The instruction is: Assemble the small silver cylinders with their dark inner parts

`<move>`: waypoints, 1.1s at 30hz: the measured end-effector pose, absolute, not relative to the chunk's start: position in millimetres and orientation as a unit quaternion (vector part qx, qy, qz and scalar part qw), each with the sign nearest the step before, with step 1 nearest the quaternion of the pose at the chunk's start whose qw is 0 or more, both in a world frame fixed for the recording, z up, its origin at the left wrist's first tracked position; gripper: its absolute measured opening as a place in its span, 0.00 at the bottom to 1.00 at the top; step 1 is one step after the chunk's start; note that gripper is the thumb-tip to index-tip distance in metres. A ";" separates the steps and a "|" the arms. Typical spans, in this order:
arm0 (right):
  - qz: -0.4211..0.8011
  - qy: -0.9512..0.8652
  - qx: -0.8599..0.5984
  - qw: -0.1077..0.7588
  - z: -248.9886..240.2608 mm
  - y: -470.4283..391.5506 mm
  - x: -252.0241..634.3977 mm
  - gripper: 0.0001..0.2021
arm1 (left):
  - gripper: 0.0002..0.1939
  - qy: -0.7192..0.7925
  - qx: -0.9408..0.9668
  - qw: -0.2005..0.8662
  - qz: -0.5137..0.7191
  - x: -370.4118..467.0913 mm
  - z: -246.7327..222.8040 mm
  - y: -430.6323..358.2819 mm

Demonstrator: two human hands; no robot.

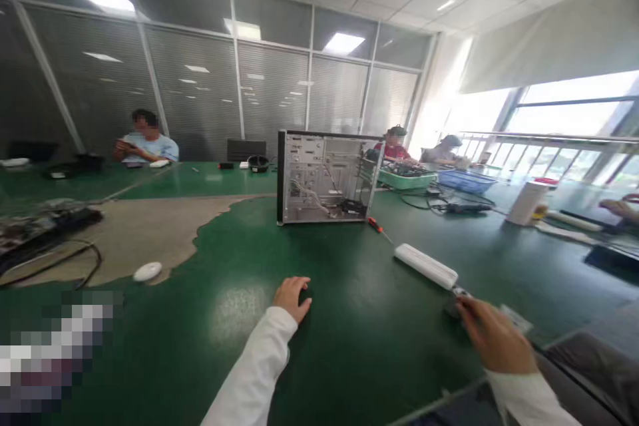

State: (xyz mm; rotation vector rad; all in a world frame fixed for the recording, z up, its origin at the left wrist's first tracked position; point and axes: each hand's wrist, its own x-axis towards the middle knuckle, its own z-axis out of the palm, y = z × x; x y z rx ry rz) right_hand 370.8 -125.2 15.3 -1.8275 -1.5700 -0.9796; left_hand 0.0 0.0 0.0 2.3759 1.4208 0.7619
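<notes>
My left hand (292, 297) rests on the green table with its fingers apart and curved, holding nothing. At the right, my right hand (492, 333) reaches over the near end of a white power strip (426, 266), its fingers closed around a small dark item whose shape is partly hidden. An open computer case (329, 176) stands upright further back, with cables and metal bays showing inside. Beside its lower right corner lies a screwdriver (375, 225) with an orange and black handle.
A white oval object (148, 271) lies at the left near dark electronic parts (50, 223). Behind the case stand a green basket (407, 178) and a blue basket (464, 181). Cables and a white cylinder (528, 203) are at the right. Several people sit around the table.
</notes>
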 end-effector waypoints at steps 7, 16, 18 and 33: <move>-0.217 -0.546 -0.765 0.265 11.5 -129.0 429.7 0.17 | 0.19 0.487 0.822 0.129 0.264 -0.4 2.2 -0.9; -0.238 -0.521 -0.760 0.307 3.6 -123.2 425.0 0.17 | 0.18 0.486 0.821 0.132 0.271 -0.8 2.6 -0.5; -0.239 -0.526 -0.759 0.300 6.4 -122.1 421.6 0.16 | 0.18 0.486 0.819 0.133 0.273 -0.9 2.3 -0.2; -0.267 -0.501 -0.746 0.349 5.4 -122.3 410.9 0.17 | 0.18 0.483 0.819 0.135 0.277 -1.5 -0.6 0.2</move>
